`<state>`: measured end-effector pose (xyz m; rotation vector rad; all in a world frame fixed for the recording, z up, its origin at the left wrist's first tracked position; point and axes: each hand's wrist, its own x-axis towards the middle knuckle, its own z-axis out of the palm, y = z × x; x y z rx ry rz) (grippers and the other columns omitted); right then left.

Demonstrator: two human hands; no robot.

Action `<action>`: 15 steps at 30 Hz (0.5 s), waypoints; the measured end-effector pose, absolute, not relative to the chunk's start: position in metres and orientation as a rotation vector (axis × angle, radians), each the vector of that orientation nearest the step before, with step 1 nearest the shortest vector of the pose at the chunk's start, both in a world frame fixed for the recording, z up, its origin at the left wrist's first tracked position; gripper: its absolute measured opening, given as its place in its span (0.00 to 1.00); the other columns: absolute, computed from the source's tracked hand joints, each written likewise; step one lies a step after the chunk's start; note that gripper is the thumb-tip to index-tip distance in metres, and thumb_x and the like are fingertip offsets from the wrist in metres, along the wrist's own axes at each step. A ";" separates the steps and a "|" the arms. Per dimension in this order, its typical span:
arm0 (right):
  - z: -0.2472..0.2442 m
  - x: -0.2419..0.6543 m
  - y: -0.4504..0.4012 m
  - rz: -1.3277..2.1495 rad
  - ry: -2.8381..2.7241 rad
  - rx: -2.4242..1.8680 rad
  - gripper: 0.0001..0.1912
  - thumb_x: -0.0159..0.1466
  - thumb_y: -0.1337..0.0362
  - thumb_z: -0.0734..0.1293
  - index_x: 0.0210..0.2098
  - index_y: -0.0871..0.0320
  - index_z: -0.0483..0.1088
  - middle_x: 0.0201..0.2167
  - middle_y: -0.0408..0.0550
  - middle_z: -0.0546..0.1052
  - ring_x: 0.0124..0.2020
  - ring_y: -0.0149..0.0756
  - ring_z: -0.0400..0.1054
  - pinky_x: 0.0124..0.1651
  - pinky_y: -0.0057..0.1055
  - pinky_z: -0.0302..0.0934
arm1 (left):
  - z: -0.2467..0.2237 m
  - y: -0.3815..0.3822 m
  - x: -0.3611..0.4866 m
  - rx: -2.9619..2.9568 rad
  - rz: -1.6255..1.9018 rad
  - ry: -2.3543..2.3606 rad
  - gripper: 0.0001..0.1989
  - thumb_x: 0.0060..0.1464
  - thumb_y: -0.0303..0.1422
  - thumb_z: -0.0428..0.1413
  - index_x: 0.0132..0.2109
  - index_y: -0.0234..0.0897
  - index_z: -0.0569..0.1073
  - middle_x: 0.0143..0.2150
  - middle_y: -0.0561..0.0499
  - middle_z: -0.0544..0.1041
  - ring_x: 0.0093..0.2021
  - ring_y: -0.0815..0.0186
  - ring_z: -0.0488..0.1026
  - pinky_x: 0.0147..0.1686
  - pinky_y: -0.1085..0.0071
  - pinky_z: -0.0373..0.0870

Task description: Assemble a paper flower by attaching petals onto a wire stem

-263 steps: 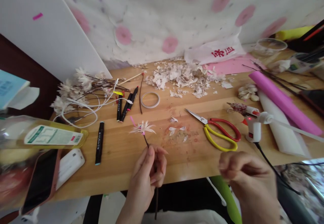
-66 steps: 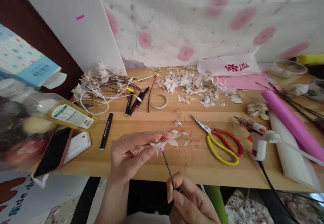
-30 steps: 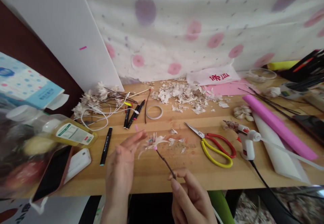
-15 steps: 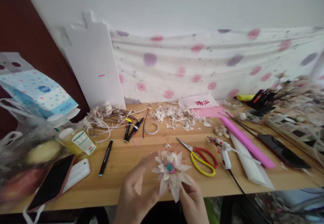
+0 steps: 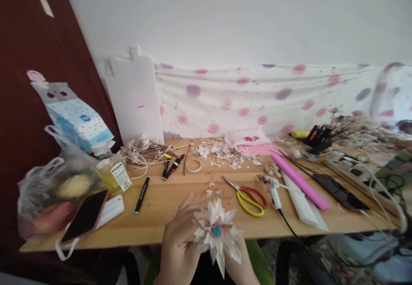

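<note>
A long light-wood table [image 5: 167, 220] carries much craft stuff, e.g. scissors w/ red-and-yellow handles [image 5: 246, 201], a white hot-glue gun [image 5: 274, 195] and a pink foam tube [image 5: 299, 182]. At the back lies a pile of cream petal scraps [image 5: 219, 151], and to its left a bunch of pale flowers on dark stems [image 5: 137, 147]. Near the table's front edge, the left hand [image 5: 178, 250] and right hand [image 5: 244, 270] are around one cream pointed-petal flower [image 5: 216, 233]. Petals hide the grip, so I cannot tell if the fingers are closed on it. Flower seems approx. finished: full petal ring, teal centre [image 5: 216, 229]. Many scraps remain unused.
</note>
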<state>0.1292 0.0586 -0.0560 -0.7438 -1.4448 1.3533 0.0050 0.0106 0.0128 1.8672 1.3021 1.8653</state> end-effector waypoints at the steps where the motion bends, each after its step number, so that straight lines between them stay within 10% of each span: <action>1: -0.058 0.129 0.059 1.348 -1.463 -0.763 0.21 0.62 0.42 0.70 0.31 0.53 0.82 0.30 0.51 0.82 0.34 0.45 0.74 0.45 0.39 0.71 | 0.010 0.008 0.004 1.857 1.897 1.314 0.11 0.58 0.32 0.61 0.30 0.52 0.85 0.25 0.52 0.84 0.28 0.57 0.81 0.39 0.58 0.83; 8: -0.074 0.142 0.064 1.504 -1.621 -0.916 0.10 0.58 0.56 0.77 0.26 0.56 0.81 0.20 0.45 0.81 0.24 0.38 0.73 0.29 0.28 0.64 | -0.011 0.018 -0.038 1.082 2.215 1.436 0.05 0.51 0.34 0.69 0.36 0.41 0.83 0.33 0.50 0.85 0.37 0.59 0.83 0.38 0.67 0.82; 15: -0.075 0.203 0.082 1.461 -1.457 -0.885 0.12 0.68 0.50 0.70 0.38 0.48 0.82 0.24 0.46 0.80 0.25 0.38 0.72 0.32 0.32 0.66 | -0.009 0.086 -0.105 0.709 2.335 1.322 0.18 0.47 0.38 0.72 0.43 0.40 0.77 0.25 0.61 0.75 0.17 0.79 0.65 0.16 0.84 0.62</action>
